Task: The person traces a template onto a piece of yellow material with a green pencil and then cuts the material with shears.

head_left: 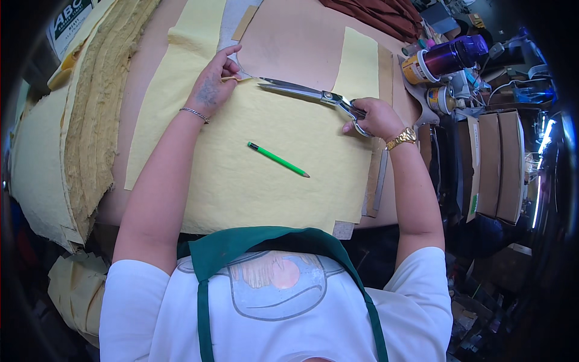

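Observation:
A pale yellow sheet (271, 199) of cloth-like material lies spread on the work table, its far edge cut away between my hands. My right hand (377, 117) grips the handles of large metal scissors (301, 90), whose blades point left and are slightly apart at the sheet's far edge. At that edge, just left of the blade tips, my left hand (215, 81) pinches a bit of the yellow sheet between thumb and fingers. A green pencil (278, 160) rests on the sheet, nearer to me, with its sharpened end toward the right.
Thick layered padding (99, 114) is heaped along the left side. Brown cloth (380, 15) lies at the far right, near a purple bottle (455, 54) and tubs (417, 67). Cardboard boxes (499, 163) stand at the right. A cardboard strip (245, 23) lies at the far side.

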Demonstrator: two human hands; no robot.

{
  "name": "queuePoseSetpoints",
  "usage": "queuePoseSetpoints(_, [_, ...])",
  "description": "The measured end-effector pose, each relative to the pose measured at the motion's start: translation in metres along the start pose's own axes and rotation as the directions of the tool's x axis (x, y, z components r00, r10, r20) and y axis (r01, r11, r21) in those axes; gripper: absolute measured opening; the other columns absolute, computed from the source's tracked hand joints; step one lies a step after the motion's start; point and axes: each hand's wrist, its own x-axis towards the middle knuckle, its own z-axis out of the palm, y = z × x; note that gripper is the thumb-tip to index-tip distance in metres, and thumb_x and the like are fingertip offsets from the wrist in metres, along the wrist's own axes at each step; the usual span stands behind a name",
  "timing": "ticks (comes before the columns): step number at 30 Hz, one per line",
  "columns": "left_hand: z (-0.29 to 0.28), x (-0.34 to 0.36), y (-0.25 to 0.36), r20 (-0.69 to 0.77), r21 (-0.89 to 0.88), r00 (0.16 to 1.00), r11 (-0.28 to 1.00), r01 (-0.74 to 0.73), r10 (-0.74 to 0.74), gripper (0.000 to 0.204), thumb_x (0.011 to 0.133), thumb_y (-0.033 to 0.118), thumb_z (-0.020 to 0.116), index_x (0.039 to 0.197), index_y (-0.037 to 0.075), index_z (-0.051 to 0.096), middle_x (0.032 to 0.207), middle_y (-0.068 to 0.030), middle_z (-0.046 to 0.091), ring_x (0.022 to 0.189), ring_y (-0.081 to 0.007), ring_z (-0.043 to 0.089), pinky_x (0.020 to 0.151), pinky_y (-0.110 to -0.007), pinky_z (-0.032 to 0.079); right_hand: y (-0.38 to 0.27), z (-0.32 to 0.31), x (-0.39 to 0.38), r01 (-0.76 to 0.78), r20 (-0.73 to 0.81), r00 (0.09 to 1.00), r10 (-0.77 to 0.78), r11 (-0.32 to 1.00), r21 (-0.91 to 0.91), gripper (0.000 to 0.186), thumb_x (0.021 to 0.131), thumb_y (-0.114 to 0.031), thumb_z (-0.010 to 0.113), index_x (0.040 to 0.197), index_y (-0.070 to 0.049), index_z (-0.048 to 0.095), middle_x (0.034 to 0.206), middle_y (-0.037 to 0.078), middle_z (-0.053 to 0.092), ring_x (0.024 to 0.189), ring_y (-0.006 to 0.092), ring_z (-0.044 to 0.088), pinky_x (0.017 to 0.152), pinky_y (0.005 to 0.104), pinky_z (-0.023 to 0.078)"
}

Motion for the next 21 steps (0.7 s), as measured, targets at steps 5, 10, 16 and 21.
queuePoseSetpoints(5, [-0.0004,0.0006,-0.0007,0.016,-0.041,1.000,0.999,0.021,-0.021,0.055,0.071,-0.011,0.048,0.121,0.010,0.040,0.082,-0.0033,0.047,0.076,-0.0121,0.054,0.075,-0.024,0.044,0.0013,0.0020,0.0008,0.042,-0.044,0.998,-0.043,0.999,-0.017,0.055,0.050,-0.047,0.076,0.073,-0.001,0.056,0.062,0.012,0.053,0.058,0.0250,0.050,0.055,0.0339,0.039])
queuePoseSetpoints(10, [0.0005,0.0019,-0.0036,0.008,-0.027,1.000,1.000,0.016,-0.016,0.054,0.072,-0.010,0.050,0.121,0.010,0.040,0.081,-0.0030,0.049,0.075,-0.0118,0.054,0.074,-0.024,0.044,0.0005,0.0016,0.0043,0.016,-0.016,1.000,-0.017,0.999,-0.032,0.054,0.051,-0.047,0.076,0.073,-0.001,0.057,0.063,0.012,0.054,0.058,0.0237,0.051,0.055,0.0335,0.040])
queuePoseSetpoints(16, [0.0015,0.0032,-0.0034,0.007,-0.023,0.999,0.999,0.034,-0.034,0.053,0.073,-0.007,0.052,0.122,0.009,0.039,0.081,-0.0036,0.051,0.074,-0.0119,0.053,0.073,-0.024,0.044,-0.0021,-0.0007,0.0071,-0.009,0.036,0.999,0.008,1.000,0.019,0.053,0.053,-0.047,0.076,0.071,-0.001,0.058,0.061,0.011,0.054,0.056,0.0216,0.050,0.054,0.0327,0.040])
queuePoseSetpoints(21, [0.0022,0.0034,-0.0044,-0.005,-0.003,0.999,0.999,0.042,-0.042,0.053,0.073,-0.007,0.052,0.122,0.009,0.039,0.081,-0.0039,0.051,0.074,-0.0123,0.053,0.073,-0.024,0.044,-0.0014,0.0003,0.0089,-0.022,0.049,0.999,0.020,0.999,0.043,0.051,0.053,-0.047,0.076,0.070,-0.002,0.058,0.057,0.009,0.052,0.053,0.0200,0.049,0.051,0.0319,0.038])
